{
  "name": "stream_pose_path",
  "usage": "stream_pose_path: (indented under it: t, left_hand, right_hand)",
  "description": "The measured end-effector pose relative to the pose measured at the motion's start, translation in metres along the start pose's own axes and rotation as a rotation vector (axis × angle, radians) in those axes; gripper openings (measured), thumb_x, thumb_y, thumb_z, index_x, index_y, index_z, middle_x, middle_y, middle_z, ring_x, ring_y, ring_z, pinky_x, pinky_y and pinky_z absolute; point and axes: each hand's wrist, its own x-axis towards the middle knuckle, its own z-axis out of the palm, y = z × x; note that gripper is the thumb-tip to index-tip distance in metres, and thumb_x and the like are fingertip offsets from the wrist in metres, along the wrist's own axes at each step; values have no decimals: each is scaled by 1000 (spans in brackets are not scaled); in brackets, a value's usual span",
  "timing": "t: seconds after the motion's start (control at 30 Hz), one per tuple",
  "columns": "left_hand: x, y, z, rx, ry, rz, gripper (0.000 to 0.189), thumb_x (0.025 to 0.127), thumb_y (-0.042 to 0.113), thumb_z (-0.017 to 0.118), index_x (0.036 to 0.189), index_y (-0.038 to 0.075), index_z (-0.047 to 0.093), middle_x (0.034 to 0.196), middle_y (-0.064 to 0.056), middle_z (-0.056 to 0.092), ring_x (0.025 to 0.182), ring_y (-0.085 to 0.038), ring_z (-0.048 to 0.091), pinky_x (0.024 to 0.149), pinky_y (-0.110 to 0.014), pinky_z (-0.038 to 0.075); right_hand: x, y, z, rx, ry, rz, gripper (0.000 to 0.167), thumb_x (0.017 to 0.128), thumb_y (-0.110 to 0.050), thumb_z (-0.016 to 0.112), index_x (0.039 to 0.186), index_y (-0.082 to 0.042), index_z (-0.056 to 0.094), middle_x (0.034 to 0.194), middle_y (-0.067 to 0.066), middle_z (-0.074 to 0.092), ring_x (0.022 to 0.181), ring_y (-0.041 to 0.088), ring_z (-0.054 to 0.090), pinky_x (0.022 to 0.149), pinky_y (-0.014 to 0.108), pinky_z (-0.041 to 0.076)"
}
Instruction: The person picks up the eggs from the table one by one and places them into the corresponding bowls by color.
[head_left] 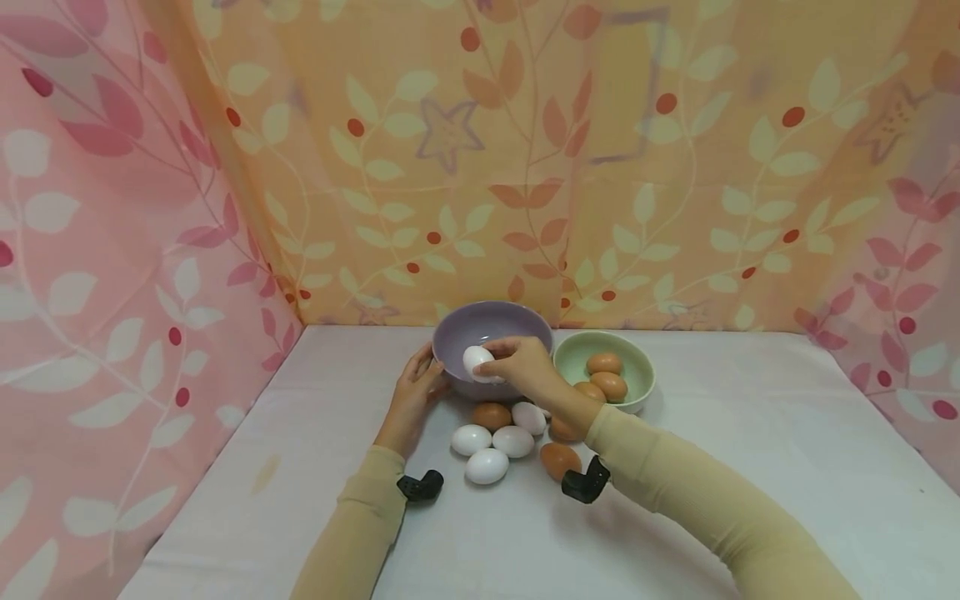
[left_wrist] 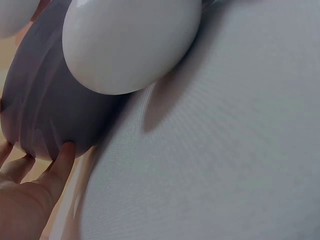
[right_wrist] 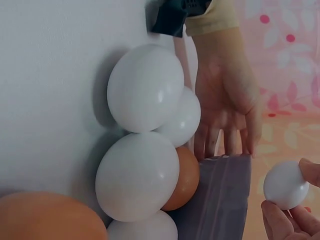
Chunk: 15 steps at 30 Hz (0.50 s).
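Note:
In the head view, my right hand [head_left: 531, 368] pinches a white egg [head_left: 477, 362] between thumb and fingers, over the purple bowl [head_left: 517, 321]. The right wrist view also shows this white egg [right_wrist: 285, 184] held beside the bowl's rim. My left hand [head_left: 414, 395] rests against the bowl's left side. Its fingers [left_wrist: 62, 160] lie fairly straight and spread along the outer wall in the left wrist view. Several loose eggs lie in front of the bowl, among them a white egg [head_left: 487, 467] and a brown egg [head_left: 491, 416]. The bowl's bottom is partly hidden by my right hand.
A light green bowl [head_left: 572, 357] with several brown eggs [head_left: 604, 363] stands right of the purple one. Another brown egg [head_left: 559, 460] lies near my right wrist. White cloth covers the table [head_left: 750, 467], and patterned curtains [head_left: 480, 167] hang behind and at the sides.

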Motion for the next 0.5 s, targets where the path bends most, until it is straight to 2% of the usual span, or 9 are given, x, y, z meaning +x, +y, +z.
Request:
stream_pose_path:
  t: [0.23, 0.5]
  left_hand:
    - [2, -3, -1, -6, -16, 3, 59, 101, 25, 58, 154, 17, 34, 163, -2, 30, 148, -20, 33, 116, -49, 38]
    - [1, -1, -1, 11, -12, 5, 57, 102, 25, 57, 154, 18, 34, 163, -2, 31, 147, -19, 34, 116, -49, 39]
  right_hand:
    - [14, 3, 3, 10, 17, 28, 39, 77, -16, 86, 114, -9, 75, 116, 9, 74, 103, 15, 68, 76, 20, 53]
    - [36, 9, 11, -28, 37, 49, 38, 75, -18, 87, 110, -9, 77, 111, 9, 76, 97, 14, 67, 78, 22, 54]
